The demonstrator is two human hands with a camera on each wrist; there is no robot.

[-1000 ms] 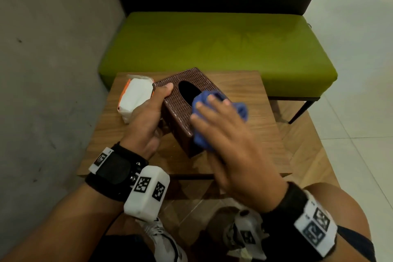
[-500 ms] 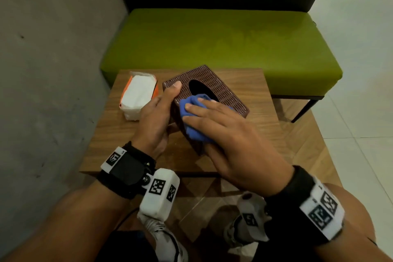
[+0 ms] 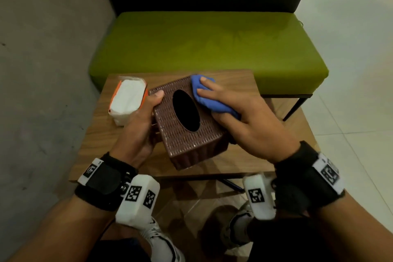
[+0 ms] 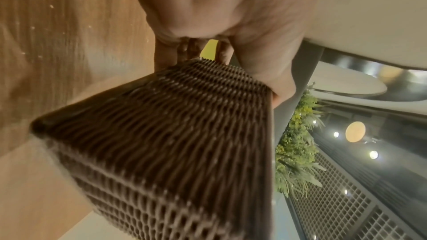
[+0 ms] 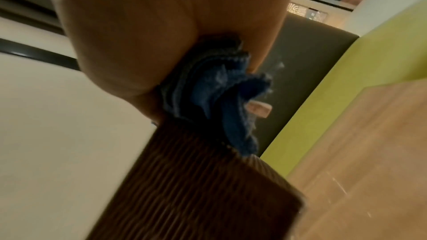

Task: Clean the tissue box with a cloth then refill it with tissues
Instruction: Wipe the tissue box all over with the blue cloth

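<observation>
A brown woven tissue box (image 3: 185, 138) with an oval opening stands tilted on the wooden table (image 3: 234, 161). My left hand (image 3: 148, 112) grips its left side, thumb on the top edge; the left wrist view shows the fingers behind the box (image 4: 184, 143). My right hand (image 3: 234, 117) holds a bunched blue cloth (image 3: 204, 100) and presses it on the far right part of the box top. In the right wrist view the cloth (image 5: 212, 94) sits squeezed between the palm (image 5: 150, 25) and the box (image 5: 208, 189). A white tissue pack (image 3: 127, 100) with orange edges lies left of the box.
A green bench (image 3: 202, 44) with a dark backrest runs behind the table. A grey wall (image 3: 42, 91) stands close on the left. Pale floor tiles (image 3: 361, 112) lie to the right. My shoes show under the table's near edge.
The box has turned in my left hand, so its top now faces up. My right hand has slid the cloth from the near left corner to the far right of the top.
</observation>
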